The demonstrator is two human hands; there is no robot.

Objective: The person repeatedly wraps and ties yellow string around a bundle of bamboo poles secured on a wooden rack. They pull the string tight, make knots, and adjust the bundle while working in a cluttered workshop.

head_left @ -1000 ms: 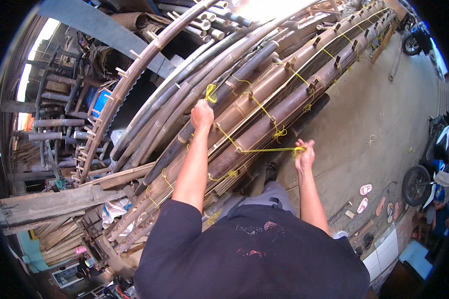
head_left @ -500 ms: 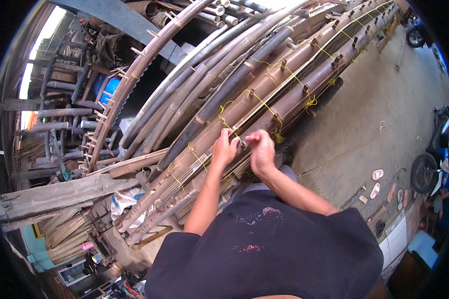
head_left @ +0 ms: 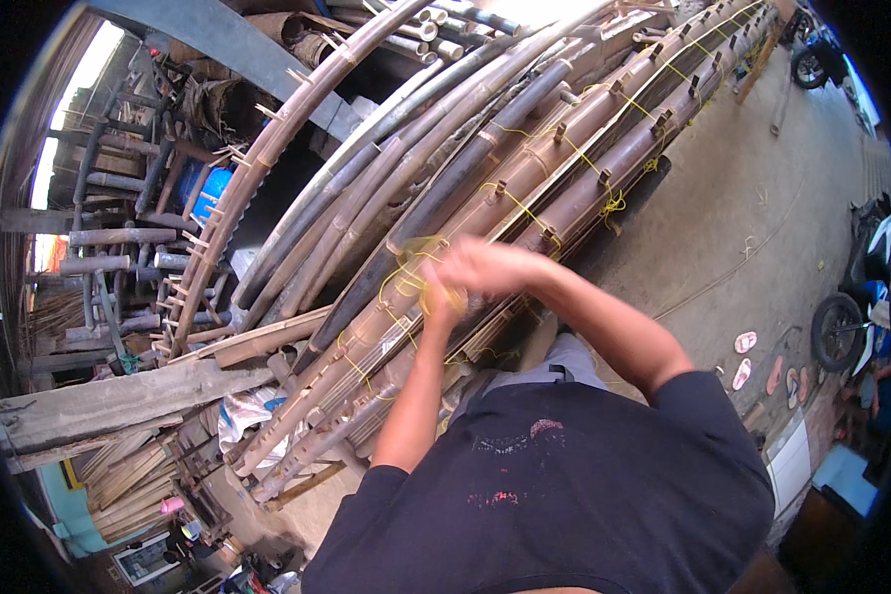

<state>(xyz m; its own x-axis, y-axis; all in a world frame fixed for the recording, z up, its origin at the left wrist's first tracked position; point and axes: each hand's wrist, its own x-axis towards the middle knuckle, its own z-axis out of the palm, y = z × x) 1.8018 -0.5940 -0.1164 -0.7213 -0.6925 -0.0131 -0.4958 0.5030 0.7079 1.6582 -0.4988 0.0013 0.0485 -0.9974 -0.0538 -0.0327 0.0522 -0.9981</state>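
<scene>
Two long brown bamboo poles (head_left: 485,210) run side by side, with thin bamboo slats packed between them. Short pegs stand along them, laced across with yellow cord (head_left: 525,210). My left hand (head_left: 440,299) is closed over the left pole, with loose yellow cord around its fingers. Directly above and against it, my right hand (head_left: 490,267) is smeared by motion, so its fingers cannot be made out. It partly covers the left fingertips. Blurred loops of the cord show on both sides of the hands.
More bamboo poles (head_left: 366,188) lie beyond on the left, near a curved pegged bamboo piece (head_left: 252,158). A concrete beam (head_left: 119,406) juts in at the left. Sandals (head_left: 745,343) and a motorbike wheel (head_left: 839,332) are on the floor at right.
My right hand has swept left, from beside the right pole to over my left hand. My left hand has shifted slightly down, and cord now loops around the hands.
</scene>
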